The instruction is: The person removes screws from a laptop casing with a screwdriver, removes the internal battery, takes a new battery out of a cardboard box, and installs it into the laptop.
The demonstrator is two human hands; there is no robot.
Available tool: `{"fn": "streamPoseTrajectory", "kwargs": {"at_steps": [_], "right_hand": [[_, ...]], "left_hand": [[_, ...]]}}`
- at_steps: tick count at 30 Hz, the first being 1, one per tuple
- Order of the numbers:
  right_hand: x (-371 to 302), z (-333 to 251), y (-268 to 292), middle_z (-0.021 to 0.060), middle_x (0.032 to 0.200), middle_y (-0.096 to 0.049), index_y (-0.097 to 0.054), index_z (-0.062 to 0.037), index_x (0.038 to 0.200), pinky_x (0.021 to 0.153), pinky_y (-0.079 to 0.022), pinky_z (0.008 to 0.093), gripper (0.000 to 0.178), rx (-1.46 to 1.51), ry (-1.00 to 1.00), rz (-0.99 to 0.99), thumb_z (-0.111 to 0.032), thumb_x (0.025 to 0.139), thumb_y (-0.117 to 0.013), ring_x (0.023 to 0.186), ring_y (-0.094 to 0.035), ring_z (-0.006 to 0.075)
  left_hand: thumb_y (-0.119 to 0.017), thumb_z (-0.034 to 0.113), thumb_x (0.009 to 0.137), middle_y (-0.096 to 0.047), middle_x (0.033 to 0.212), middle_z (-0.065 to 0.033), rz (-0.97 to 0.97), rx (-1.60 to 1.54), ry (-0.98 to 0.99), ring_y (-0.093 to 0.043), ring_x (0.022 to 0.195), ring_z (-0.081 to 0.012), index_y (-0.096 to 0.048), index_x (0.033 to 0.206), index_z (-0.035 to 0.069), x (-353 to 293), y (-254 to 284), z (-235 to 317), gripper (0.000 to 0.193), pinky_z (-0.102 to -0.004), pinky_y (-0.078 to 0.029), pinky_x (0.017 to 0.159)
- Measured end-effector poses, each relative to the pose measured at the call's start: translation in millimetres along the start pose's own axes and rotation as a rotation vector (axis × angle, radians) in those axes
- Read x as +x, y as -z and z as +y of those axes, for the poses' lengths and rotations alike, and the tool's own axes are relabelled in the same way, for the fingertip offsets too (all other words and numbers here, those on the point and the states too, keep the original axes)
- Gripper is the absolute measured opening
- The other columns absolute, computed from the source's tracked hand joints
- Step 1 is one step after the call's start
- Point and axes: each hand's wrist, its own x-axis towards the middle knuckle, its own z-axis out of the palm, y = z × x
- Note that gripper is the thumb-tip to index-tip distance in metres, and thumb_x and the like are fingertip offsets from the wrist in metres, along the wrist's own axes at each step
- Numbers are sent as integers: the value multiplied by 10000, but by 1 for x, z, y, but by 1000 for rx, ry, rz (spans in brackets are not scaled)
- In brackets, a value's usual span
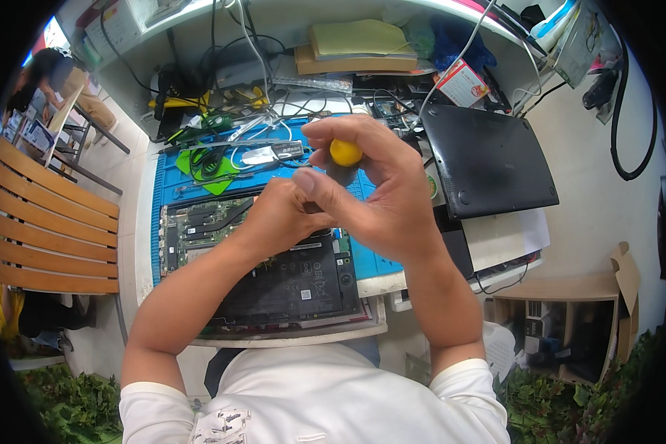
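Note:
An opened laptop base lies on the blue work mat [383, 265], showing its green circuit board [192, 233] and flat black battery [296, 285]. Above it, my right hand [396, 181] curls around a handle with a round yellow end [345, 152]. I see this handle nearly end-on, so the rest of the tool is hidden. My left hand [277, 214] is closed just below and left of the right one, over the laptop. Its fingertips are behind my right thumb, and what they pinch cannot be made out.
A closed black laptop [492, 163] rests at the right. Cables, tweezers and a green piece [213, 177] crowd the mat's back part. Envelopes [359, 41] lie on the desk behind. A slatted wooden bench [52, 214] stands left; another person [48, 81] is at the far left.

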Motion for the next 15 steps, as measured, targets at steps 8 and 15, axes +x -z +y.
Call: {"fn": "streamPoseTrajectory", "kwargs": {"at_steps": [8, 15], "right_hand": [[1, 5, -6, 77, 1145, -711, -708, 3, 1318, 959, -567, 295, 356, -16, -1, 66, -30, 975, -796, 1105, -699, 149], [1, 5, -6, 102, 1182, -707, -685, 15, 1355, 992, -563, 300, 352, 20, -44, 13, -84, 1026, -759, 1139, -696, 151]], "left_hand": [[-883, 109, 903, -802, 965, -135, 3, -50, -201, -790, 913, -258, -776, 1086, 20, -6, -1, -7, 230, -365, -623, 815], [-835, 87, 947, -765, 889, -130, 22, 79, -161, -739, 768, -249, -774, 1061, 30, -8, 3, -8, 141, -366, -585, 725]]}}
